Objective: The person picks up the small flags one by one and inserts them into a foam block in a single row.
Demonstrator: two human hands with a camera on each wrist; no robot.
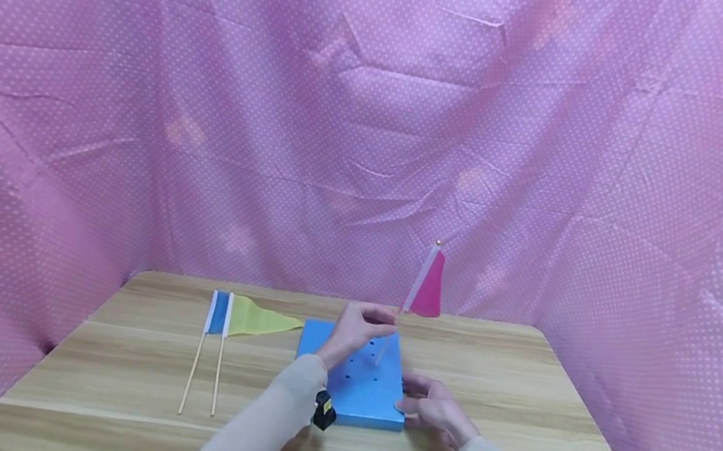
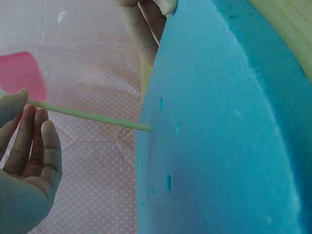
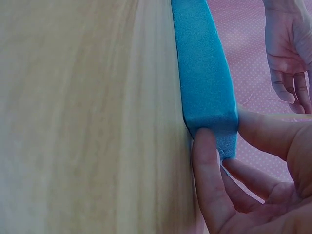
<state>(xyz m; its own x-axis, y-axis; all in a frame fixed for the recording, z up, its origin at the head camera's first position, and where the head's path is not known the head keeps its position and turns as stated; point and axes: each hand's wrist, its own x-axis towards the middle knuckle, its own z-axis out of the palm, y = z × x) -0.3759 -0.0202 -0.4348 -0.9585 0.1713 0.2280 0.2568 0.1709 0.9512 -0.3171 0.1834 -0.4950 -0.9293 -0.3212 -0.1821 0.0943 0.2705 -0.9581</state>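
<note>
A pink triangular flag [image 1: 430,288] on a thin wooden stick [image 2: 92,115] leans to the right above a blue foam block [image 1: 368,400]. My left hand [image 1: 359,329] pinches the stick below the cloth, between thumb and fingertips. The stick's lower end comes right to the block's top face, among several small holes. At the block's near right side, my right hand [image 1: 435,407] grips the edge. In the right wrist view its thumb lies at the top face and other fingers press the corner and side of the block.
To the left of the block, a yellow pennant [image 1: 254,319] and a blue flag [image 1: 218,313] lie side by side on the wooden table [image 1: 117,376], sticks toward me. The yellow tip reaches the block's far left corner. Pink dotted cloth [image 1: 375,141] hangs around the table.
</note>
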